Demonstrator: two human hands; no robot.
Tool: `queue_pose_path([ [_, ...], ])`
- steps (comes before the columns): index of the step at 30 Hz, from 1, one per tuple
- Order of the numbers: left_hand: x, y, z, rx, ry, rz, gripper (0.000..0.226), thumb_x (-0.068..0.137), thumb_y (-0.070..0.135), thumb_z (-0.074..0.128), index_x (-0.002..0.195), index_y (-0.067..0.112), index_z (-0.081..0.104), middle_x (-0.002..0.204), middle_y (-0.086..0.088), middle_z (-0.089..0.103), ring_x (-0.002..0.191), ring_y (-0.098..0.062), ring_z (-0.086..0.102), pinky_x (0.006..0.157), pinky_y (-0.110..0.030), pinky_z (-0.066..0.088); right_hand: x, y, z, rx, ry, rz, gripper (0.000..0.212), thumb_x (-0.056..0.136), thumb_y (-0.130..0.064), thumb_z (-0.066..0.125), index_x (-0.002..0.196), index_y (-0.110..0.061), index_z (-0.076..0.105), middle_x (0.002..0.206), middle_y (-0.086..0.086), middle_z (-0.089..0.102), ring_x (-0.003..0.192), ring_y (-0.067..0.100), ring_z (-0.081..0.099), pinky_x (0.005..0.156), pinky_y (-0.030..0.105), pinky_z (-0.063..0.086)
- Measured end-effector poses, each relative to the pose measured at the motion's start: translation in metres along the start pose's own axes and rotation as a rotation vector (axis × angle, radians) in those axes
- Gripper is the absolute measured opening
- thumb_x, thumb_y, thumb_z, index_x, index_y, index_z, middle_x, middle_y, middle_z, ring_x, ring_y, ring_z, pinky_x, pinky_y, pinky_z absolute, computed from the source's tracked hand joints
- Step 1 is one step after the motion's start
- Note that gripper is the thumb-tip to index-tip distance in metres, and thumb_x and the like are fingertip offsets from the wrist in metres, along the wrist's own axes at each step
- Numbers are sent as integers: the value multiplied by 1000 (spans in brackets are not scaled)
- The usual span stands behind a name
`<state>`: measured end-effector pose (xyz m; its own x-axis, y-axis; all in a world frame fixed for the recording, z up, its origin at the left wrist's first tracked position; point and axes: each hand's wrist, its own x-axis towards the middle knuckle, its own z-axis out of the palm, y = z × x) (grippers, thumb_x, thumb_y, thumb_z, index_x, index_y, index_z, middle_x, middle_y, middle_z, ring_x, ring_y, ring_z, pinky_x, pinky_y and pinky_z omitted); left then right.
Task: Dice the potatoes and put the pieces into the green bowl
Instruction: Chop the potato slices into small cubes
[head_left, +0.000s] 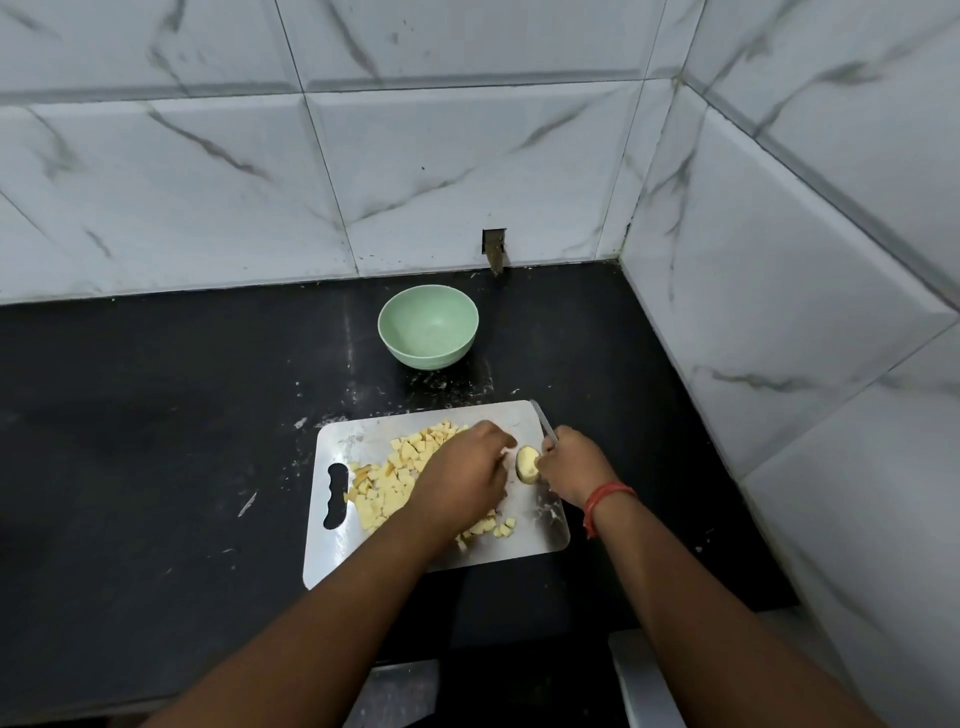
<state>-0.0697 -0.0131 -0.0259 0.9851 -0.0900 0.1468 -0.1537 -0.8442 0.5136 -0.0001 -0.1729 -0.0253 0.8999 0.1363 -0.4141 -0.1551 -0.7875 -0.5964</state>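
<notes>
On board (540, 525), R hand (569, 462) grips knife (544, 422) w/ potato (526, 464).

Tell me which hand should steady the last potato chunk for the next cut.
Left. The left hand lies over the diced pieces with its fingertips right beside the potato chunk and holds no tool, as far as shows. The right hand grips the knife, so it should probably cut.

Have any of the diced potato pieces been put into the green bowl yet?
No, the green bowl is empty; the pieces lie on the cutting board.
</notes>
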Motion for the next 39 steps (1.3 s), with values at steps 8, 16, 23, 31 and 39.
queue_pose_path([
  [8,-13,-14,29,356,-181,233,41,92,21,56,132,12,62,130,-5,59,121,-24,56,123,-45,24,-20,13,10,12,96,-247,27,87,2,49,101,-13,67,101,-2,52,89,18,57,79,25,46],
  [16,-16,-3,19,521,-181,242,50,99,28,47,148,17,49,145,-2,50,145,-27,35,124,-52,2,-32,13,8,-64,49,-292,33,88,2,46,107,-15,67,100,-1,47,86,17,55,81,24,45],
  [23,-19,1,14,509,-182,243,50,101,30,45,147,11,50,157,-9,40,151,-27,27,126,-48,-1,-36,11,9,-22,73,-238,25,93,-4,49,110,-11,65,107,3,50,94,21,57,85,26,45],
  [31,-20,1,15,467,-238,291,54,103,29,39,155,12,39,155,-9,40,151,-25,25,123,-38,-7,-46,0,8,-310,42,-149,24,96,-9,43,117,-3,55,117,16,58,104,30,59,84,32,47],
  [39,-17,-3,17,413,-238,322,54,103,25,42,154,8,39,151,-12,42,145,-25,36,122,-32,-7,-57,-18,7,-523,-111,26,34,96,-9,45,129,-5,47,126,17,58,112,31,60,88,34,48],
])
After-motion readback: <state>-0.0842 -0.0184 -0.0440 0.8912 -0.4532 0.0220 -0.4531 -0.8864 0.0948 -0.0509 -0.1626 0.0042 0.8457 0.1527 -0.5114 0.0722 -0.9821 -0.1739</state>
